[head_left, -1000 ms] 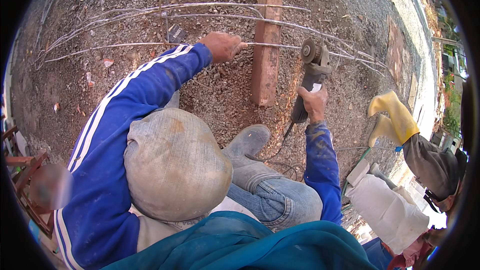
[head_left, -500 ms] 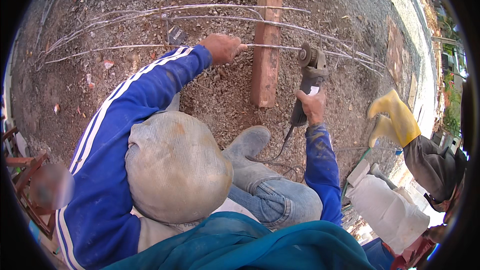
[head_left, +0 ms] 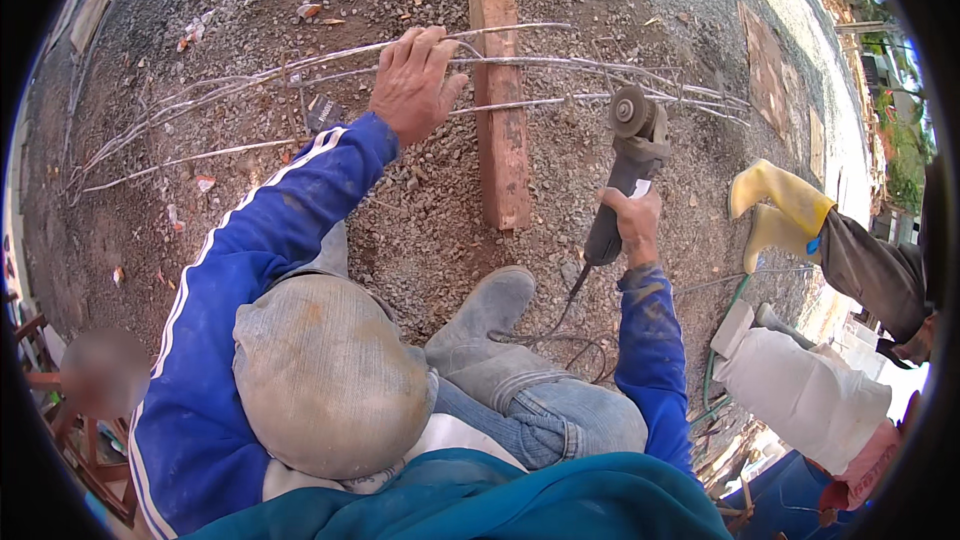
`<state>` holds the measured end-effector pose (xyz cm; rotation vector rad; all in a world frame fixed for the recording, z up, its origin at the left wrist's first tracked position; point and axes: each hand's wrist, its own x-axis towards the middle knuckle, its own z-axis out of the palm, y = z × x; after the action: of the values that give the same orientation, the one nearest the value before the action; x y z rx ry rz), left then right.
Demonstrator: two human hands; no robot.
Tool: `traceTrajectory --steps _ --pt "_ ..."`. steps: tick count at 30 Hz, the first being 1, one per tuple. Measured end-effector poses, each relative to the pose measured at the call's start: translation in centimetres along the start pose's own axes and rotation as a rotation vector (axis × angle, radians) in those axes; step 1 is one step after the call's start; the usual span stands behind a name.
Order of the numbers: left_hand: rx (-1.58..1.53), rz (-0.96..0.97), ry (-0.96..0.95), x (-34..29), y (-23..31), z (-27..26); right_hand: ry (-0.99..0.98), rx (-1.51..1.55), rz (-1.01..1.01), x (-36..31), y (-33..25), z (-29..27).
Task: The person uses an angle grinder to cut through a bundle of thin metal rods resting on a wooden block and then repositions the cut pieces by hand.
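My left hand (head_left: 414, 87) lies over the upper rods of a long, thin steel rebar frame (head_left: 545, 62), its fingers stretched and the thumb apart. Whether the fingertips touch the rod is hard to see. In my right hand (head_left: 635, 223) is a dark angle grinder (head_left: 628, 173), gripped by its body with the disc pointing away from me. That disc sits close to the right part of the nearest rod, and I cannot tell if they touch. Beneath the rods runs a reddish wooden beam (head_left: 500, 100), which props them above the gravel.
The grinder's cord (head_left: 570, 340) loops near my grey boot (head_left: 490, 305). At the right stand another person's yellow boots (head_left: 780, 205), with a white sack (head_left: 800, 390) and a green hose (head_left: 712, 385) nearby. A flat board (head_left: 765, 80) lies on the gravel at far right.
My left hand has let go of the nearest rod and moved away from me, opening over the upper rods. The grinder has moved slightly off the rod. The whole view has shifted somewhat.
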<state>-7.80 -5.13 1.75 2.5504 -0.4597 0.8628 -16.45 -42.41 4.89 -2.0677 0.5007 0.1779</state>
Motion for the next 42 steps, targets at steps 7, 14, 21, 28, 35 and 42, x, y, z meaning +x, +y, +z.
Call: traceTrajectory --steps 7,14,21,28,35,42 --pt "-0.009 -0.324 -0.795 4.7 -5.9 1.7 0.008 0.121 0.019 -0.4 -3.3 0.5" --pt "-0.041 -0.414 -0.772 5.7 -5.3 0.3 -0.007 0.167 0.04 -0.8 -5.4 -0.4" --pt "-0.05 -0.402 -0.704 4.4 -3.8 -0.3 0.009 0.221 0.052 -0.4 -6.4 -1.0" --pt "-0.015 -0.4 -0.562 5.8 -4.8 -0.9 -0.012 0.241 0.047 -1.4 -8.2 -1.0" --pt "-0.043 -0.438 -0.721 5.9 -8.9 1.1 -0.032 0.29 0.041 -1.8 -9.1 -0.4" --pt "0.022 -0.357 -0.712 4.3 -6.9 2.1 0.004 0.269 0.012 -1.5 -8.7 -0.6"
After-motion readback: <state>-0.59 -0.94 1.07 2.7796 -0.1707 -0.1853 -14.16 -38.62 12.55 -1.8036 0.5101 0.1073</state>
